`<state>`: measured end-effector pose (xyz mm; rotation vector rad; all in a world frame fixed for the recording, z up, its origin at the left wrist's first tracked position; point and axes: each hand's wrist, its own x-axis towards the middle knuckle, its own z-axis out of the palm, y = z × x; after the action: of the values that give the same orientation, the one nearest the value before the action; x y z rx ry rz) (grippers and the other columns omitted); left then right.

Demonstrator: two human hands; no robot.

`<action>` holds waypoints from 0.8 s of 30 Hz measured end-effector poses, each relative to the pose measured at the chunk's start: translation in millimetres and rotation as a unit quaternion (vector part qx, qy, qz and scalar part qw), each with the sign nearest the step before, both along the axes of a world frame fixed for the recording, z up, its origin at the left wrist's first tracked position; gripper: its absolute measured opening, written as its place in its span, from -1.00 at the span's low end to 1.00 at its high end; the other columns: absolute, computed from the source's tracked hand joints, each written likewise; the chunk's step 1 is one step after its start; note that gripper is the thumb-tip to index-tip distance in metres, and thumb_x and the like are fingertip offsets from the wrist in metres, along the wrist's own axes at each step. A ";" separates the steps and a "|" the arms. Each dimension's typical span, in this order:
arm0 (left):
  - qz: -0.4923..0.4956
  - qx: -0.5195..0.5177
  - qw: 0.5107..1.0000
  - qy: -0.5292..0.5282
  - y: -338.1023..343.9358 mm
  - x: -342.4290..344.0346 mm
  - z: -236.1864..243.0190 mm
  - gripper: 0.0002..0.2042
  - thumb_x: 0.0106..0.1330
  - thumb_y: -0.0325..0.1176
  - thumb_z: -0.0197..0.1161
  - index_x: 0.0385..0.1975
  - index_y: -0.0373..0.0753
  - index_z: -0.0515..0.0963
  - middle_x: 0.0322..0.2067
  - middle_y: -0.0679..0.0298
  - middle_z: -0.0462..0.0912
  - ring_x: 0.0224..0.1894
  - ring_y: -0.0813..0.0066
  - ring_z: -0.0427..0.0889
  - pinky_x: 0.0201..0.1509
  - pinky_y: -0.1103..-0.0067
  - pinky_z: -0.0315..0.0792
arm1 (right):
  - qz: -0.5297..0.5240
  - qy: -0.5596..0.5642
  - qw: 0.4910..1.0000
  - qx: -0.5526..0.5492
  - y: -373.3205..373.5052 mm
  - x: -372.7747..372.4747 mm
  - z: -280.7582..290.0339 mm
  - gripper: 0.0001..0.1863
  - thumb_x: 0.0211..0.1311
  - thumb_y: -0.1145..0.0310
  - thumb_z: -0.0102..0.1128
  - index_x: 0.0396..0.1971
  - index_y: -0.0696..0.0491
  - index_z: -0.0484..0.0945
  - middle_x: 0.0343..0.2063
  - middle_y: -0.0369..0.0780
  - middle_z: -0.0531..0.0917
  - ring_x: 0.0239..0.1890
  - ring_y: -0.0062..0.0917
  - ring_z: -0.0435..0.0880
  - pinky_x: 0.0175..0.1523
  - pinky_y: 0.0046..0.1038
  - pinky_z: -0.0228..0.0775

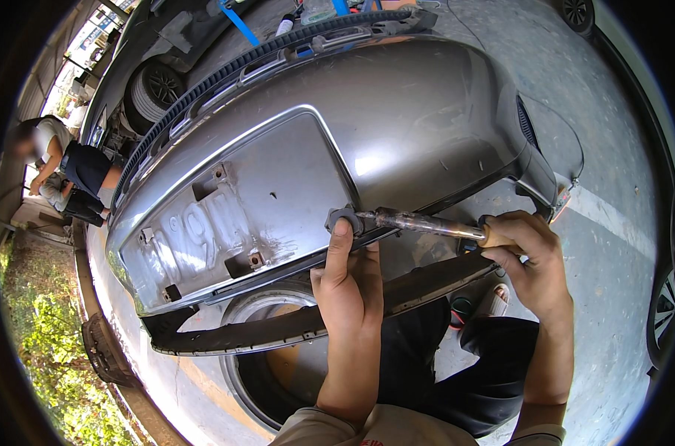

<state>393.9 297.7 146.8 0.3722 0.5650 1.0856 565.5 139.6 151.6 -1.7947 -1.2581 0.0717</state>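
A grey car bumper (419,111) lies across the view, with a recessed plate panel (293,160) facing up. My left hand (348,293) grips its near edge from below. The left thumb presses a small dark piece (334,216) against the panel's corner, and the other fingers are partly hidden under the edge. My right hand (534,256) is closed around the pale handle of a soldering iron (426,224). The iron's metal shaft points left, and its end meets the dark piece beside my left thumb; the very tip is hard to make out.
Below the bumper is a tire (240,379). A car wheel (157,91) stands behind it at the far left, near a bending person (84,167). A thin cable (580,160) crosses the concrete floor at right. Another car (661,223) stands along the right rim.
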 end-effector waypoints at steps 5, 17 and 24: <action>-0.006 -0.003 1.000 0.003 0.5 -0.1 -1.5 -0.82 0.32 -0.48 0.39 -0.12 -0.30 0.60 -0.19 0.25 0.72 -0.09 0.45 0.67 0.10 0.48 0.50 | 0.002 -0.018 1.000 -0.017 -1.3 0.7 5.9 -0.59 -0.06 0.63 0.48 -0.12 0.15 0.64 -0.22 -0.13 0.69 -0.20 -0.26 0.66 -0.07 -0.35 0.52; -0.001 -0.008 1.000 0.001 -0.3 3.7 -3.7 -0.80 0.33 -0.49 0.38 -0.10 -0.28 0.59 -0.17 0.25 0.72 -0.07 0.44 0.67 0.09 0.48 0.49 | -0.011 -0.023 1.000 -0.006 -3.6 2.9 3.0 -0.60 -0.09 0.57 0.51 -0.15 0.13 0.66 -0.24 -0.14 0.71 -0.23 -0.22 0.65 -0.07 -0.32 0.44; 0.000 -0.006 1.000 -0.010 0.1 5.5 -5.8 -0.81 0.32 -0.51 0.38 -0.10 -0.29 0.59 -0.17 0.23 0.72 -0.07 0.43 0.67 0.11 0.47 0.49 | -0.013 -0.042 0.999 -0.011 -3.2 4.1 5.6 -0.61 -0.08 0.56 0.51 -0.16 0.14 0.65 -0.26 -0.14 0.71 -0.24 -0.20 0.66 -0.07 -0.32 0.45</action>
<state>399.4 297.8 141.0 0.3508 0.5536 1.0839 569.6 136.4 157.2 -1.8484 -1.2981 -0.0055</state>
